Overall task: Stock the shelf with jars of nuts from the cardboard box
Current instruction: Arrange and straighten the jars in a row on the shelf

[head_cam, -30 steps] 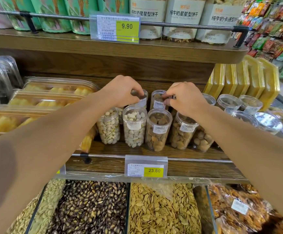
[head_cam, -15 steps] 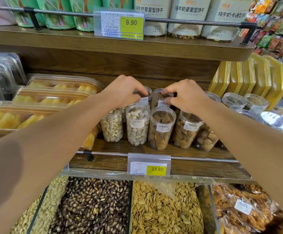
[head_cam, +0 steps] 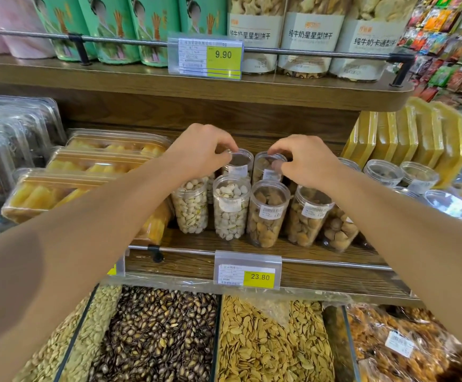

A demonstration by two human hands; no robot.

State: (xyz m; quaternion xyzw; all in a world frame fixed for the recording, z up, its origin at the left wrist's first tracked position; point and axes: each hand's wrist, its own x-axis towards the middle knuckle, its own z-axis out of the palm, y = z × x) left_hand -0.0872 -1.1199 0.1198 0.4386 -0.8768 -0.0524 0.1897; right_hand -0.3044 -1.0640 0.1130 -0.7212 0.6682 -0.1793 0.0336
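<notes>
Both hands on two back-row jars on the wooden shelf (head_cam: 320, 252).

The left hand (head_cam: 199, 153) curls its fingers round the lid rim of the rear left jar (head_cam: 239, 164); the right hand (head_cam: 307, 161) pinches the rear right jar (head_cam: 267, 168) beside it. Front-row jars of nuts (head_cam: 231, 208) stand just before them, upright, behind the 23.80 price tag (head_cam: 247, 271).

My left hand (head_cam: 201, 153) gripping a back-row jar (head_cam: 239, 162) at 12 o'clock, my right hand (head_cam: 304, 161) pinching its neighbour jar (head_cam: 268, 165), wooden shelf (head_cam: 320, 250), seed bins (head_cam: 158, 334) at 6 o'clock.
</notes>
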